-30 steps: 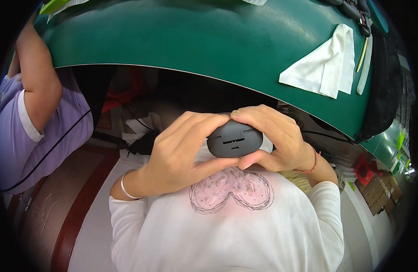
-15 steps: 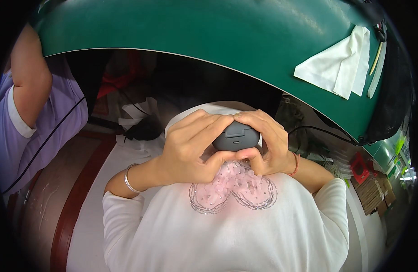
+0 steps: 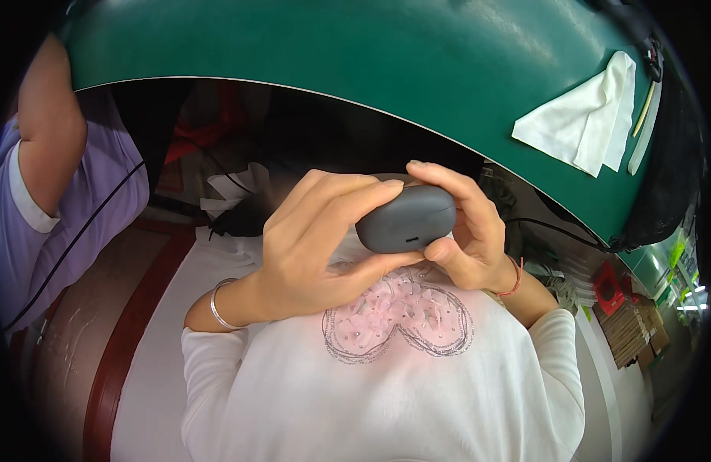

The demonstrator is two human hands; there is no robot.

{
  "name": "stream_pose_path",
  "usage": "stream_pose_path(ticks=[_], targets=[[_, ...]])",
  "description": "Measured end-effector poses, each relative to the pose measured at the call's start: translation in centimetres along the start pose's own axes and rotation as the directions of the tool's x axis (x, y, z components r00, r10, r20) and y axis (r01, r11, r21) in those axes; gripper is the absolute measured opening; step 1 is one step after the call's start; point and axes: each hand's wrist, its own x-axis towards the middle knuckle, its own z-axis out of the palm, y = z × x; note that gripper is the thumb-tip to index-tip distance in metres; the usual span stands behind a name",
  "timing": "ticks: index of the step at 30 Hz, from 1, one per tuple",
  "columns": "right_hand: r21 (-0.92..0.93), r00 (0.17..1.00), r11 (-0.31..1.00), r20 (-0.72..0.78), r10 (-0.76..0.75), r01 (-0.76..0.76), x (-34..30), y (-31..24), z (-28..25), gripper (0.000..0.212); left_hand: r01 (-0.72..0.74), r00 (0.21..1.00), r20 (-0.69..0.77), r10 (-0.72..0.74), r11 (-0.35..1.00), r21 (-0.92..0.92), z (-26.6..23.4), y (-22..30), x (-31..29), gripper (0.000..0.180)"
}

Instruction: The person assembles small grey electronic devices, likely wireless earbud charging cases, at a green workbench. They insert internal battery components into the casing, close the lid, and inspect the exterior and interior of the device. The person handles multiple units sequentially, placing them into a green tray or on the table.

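Observation:
A dark grey, rounded earbud charging case is held up in front of my chest, tilted a little, with a small port slot on the side that faces me. My left hand grips its left end, fingers along the top and thumb underneath. At the right end, my right hand curls around it, the thumb against the lower corner and the index finger reaching over the top edge. The far side of the case is hidden from view.
Beyond my hands curves the edge of a green table. On it lie a folded white cloth, a thin stick and a black bag. A person's arm is at the left. Cardboard pieces stand low on the right.
The case has turned in my hands: the hinge piece that faced me is out of sight, and a plain side with the slot shows. My right fingers have loosened and shifted.

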Motion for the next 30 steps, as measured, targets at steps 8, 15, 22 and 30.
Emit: stream_pose_path(ticks=[8,15,22,30], targets=[[0.392,0.933,0.852,0.049,0.358,-0.347,0.7,-1.8,0.9,0.058,-0.029,0.999,-0.018,0.03,0.997,0.069,-0.7,0.4,0.3,0.062],[0.045,0.991,0.992,0.071,0.116,-0.119,1.5,-1.5,0.7,0.047,-0.166,0.981,-0.074,0.181,0.97,0.18,0.9,-0.2,1.3,0.055],[0.434,0.94,0.85,-0.025,0.341,-0.297,1.0,-2.7,0.4,0.036,0.175,0.984,0.065,-0.167,0.976,-0.126,-1.4,0.0,1.5,0.05],[0.212,0.971,0.954,-0.057,0.23,-0.213,0.6,-2.2,0.5,0.039,0.314,0.941,0.015,-0.338,0.856,-0.41,-0.8,0.3,1.3,0.041]])
